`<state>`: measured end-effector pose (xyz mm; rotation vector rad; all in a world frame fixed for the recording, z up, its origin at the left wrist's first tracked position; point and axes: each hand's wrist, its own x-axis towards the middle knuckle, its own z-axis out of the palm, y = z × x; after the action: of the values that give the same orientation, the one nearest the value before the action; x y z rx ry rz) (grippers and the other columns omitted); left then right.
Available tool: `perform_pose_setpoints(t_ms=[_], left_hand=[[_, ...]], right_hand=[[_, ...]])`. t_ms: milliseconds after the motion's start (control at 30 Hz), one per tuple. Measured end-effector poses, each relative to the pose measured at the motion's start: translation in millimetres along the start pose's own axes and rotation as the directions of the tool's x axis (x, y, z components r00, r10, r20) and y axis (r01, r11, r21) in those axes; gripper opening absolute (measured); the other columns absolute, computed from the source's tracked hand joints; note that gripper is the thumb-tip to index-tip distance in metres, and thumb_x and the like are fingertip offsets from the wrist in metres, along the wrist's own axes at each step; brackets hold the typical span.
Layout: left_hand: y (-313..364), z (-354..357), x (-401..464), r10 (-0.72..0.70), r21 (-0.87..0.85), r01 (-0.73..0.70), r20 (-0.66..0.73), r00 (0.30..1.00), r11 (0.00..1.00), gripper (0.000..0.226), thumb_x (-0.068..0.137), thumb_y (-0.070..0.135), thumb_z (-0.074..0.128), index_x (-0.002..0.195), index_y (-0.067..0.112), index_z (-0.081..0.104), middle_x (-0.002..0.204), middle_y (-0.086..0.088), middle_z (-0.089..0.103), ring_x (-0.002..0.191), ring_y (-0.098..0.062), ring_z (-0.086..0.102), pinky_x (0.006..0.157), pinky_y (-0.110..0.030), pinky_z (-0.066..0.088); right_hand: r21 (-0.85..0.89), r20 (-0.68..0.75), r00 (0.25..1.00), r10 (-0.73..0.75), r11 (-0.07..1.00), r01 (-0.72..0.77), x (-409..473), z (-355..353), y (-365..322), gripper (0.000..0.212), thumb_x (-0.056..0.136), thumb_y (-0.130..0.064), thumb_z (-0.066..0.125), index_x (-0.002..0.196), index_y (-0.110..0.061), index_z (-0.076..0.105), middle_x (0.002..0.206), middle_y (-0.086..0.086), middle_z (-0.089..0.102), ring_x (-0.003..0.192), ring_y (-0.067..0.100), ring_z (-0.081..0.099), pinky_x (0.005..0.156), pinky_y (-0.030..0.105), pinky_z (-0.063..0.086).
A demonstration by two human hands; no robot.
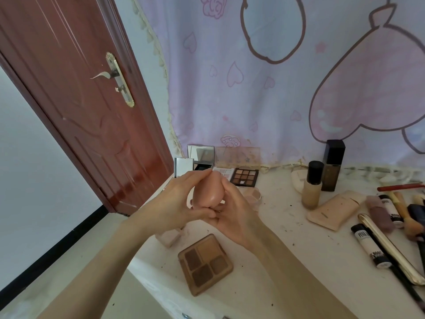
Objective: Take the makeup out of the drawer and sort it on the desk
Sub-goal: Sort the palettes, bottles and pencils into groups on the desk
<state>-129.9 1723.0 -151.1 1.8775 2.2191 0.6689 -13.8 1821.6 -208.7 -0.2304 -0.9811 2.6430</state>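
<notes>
While both hands cup it above the tabletop (287,226), the peach sponge (207,192) hangs mid-air. Left hand (177,199) and right hand (234,215) each curl a grip round its sides. It looks light, soft and probably squashy; hold the wide base.

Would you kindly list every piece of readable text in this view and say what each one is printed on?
"PINK": on the near white tube with black caps, at its upper end.
Lower print on that tube: partly legible, too blurred to quote.
Print on the second white tube behind it: too blurred.
Small print on the beige flat case: too small to read.
</notes>
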Motion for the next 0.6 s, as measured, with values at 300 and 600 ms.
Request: perform_pose_setpoints(t_ms=[300,600], left_hand=[[1,-12,6,-0.036,-0.056,0.041,0.086,0.996,0.998,0.08,0.069,0.033,0.078,0.134,0.039,0.032,0.125,0.031,0.042,0.106,0.028,0.036,0.089,0.003,0.028],[-5,-34,14,0.008,-0.284,0.066,0.249,0.968,0.957,0.06,0.077,0.024,0.073,0.131,0.032,0.048,0.12,0.011,0.063,0.113,-0.005,0.056,0.099,-0.022,0.042]], right_hand=[[0.039,-0.021,1.0,0.021,0.999,-0.02,1,-2,3,0.057,0.087,-0.046,0.052,0.124,-0.002,0.051,0.098,0.021,0.069,0.093,0.026,0.067,0.08,0.032,0.055],[0.092,-0.045,0.998,0.046,0.995,-0.041,6,-4,7,0.06,0.078,-0.047,0.059,0.12,-0.004,0.057,0.103,0.02,0.067,0.094,0.027,0.065,0.088,0.037,0.051]])
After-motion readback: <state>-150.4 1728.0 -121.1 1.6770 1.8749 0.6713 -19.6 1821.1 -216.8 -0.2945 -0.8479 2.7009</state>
